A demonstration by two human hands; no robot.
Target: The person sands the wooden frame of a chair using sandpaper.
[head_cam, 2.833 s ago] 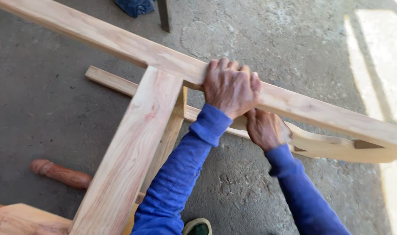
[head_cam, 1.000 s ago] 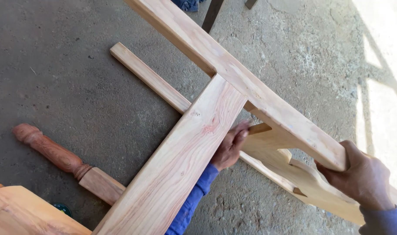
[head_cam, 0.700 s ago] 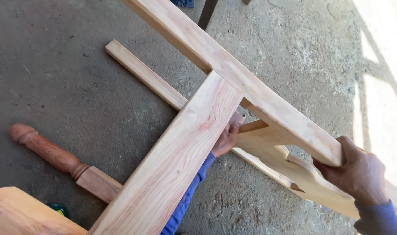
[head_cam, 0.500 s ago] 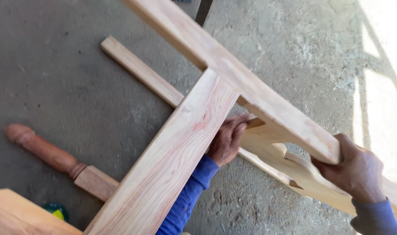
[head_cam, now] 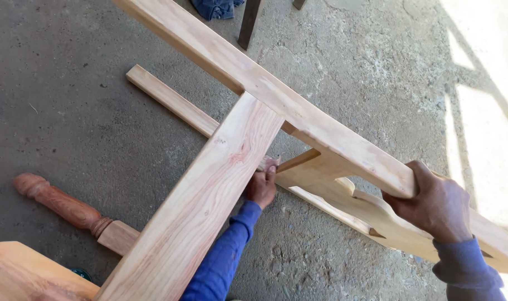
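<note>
The right hand [head_cam: 439,207] is clenched over the top edge of the long rail [head_cam: 298,111], which runs diagonally from the upper left toward the lower right of the frame [head_cam: 332,189], a bare pale-wood assembly held up off the concrete floor [head_cam: 59,100]. The left hand [head_cam: 260,187] reaches under the wide board [head_cam: 209,200] that meets the rail at a T-joint, its fingers pressed to the board's lower edge with what looks like a small scrap of sandpaper [head_cam: 268,163] under them; how tightly it grips is hard to tell. To do this well, I would judge that the right hand should keep the rail steady and bear its weight, so that the left can work close into the corner with short, even strokes along the grain, keeping off the joint line. The curved lower board [head_cam: 371,214] and a small brace [head_cam: 298,160] crowd that corner and leave the left hand little room. A thinner slat [head_cam: 170,100] runs behind the wide board. On the floor lie a turned reddish leg [head_cam: 70,209] at the lower left, near another wooden piece [head_cam: 25,276] at the corner, and a blue cloth [head_cam: 218,8] beside a dark post [head_cam: 248,25] at the top.
</note>
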